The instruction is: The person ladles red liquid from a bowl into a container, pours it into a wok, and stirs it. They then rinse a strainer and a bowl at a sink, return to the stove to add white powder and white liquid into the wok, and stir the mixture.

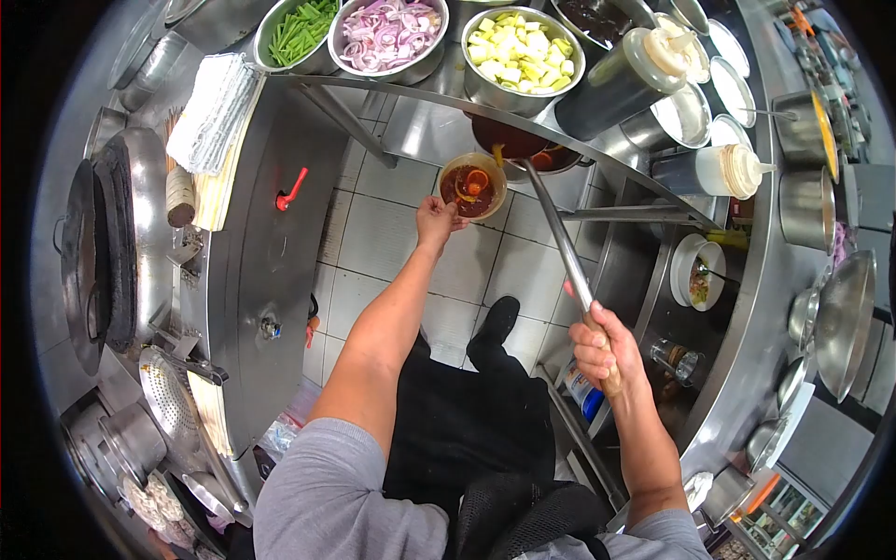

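My left hand [439, 223] reaches out low over the floor, its fingers pinching the near rim of a small pale bowl [501, 193]. Dark red sauce [457, 191] with an orange-red patch lies in that bowl. Closed around the wooden grip of a long-handled ladle [558, 229] is my right hand [602, 350]. Its metal shaft slants up to the ladle's end beside the bowl, where an orange-brown streak hangs near the bowl's rim. Behind it, a pot [569, 161] with reddish contents sits on the lower shelf, partly hidden by the counter edge.
Along the counter above stand containers of green vegetable pieces [303, 33], sliced onions [390, 35] and pale chopped vegetables [521, 51], plus dark sauce bottles [616, 84]. A wok [140, 233] and folded towels [213, 112] are left. A white bowl [684, 271] rests on the right shelf.
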`<state>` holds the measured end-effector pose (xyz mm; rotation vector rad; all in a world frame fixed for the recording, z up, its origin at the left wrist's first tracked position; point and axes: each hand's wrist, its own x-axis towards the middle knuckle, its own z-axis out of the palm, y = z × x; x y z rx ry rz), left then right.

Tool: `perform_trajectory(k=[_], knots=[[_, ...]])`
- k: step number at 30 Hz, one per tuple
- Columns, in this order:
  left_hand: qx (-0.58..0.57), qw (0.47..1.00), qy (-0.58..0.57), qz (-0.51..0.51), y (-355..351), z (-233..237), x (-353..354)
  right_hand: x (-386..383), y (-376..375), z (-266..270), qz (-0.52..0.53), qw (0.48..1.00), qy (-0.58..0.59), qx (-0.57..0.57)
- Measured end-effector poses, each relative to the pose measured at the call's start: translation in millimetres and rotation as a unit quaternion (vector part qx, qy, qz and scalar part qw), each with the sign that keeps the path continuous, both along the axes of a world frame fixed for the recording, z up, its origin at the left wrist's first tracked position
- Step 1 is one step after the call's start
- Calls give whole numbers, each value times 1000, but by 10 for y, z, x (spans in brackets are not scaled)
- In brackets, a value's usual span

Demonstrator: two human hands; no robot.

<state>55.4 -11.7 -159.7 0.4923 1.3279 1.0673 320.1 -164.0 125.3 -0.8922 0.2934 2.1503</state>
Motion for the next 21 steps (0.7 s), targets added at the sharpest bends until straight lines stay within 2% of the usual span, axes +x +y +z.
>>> perform_trajectory(k=[5,11,21], knots=[[-11,1000,-11,14,-57,38,15,-118,-179,104,28,1000,2,-7],[3,1000,-2,16,-178,92,-126,-221,-366,-11,50,999,13,-3],[6,999,21,31,-175,229,-348,-291,-564,-100,144,984,-93,41]])
